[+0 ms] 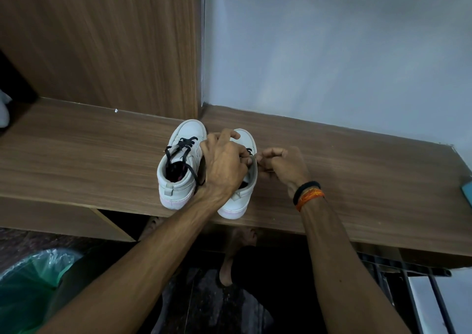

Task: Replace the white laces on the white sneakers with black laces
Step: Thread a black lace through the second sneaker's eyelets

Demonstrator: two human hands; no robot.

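Sneakers stand side by side on our table (357, 170): the left sneaker (180, 165) wears black laces (182, 146); our left hand (224, 165) grips and hides the right sneaker (242, 198), our right hand (283, 165) pinches something too small to tell

Two white sneakers (181, 165) on wooden shelf (357, 170), left hand (224, 165) gripping right shoe, right hand (283, 166) pinching lace end

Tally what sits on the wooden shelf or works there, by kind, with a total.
White sneakers: 2, the left sneaker and the right sneaker
Hands: 2, the left hand and the right hand
Wristbands: 2, black and orange
Total: 6
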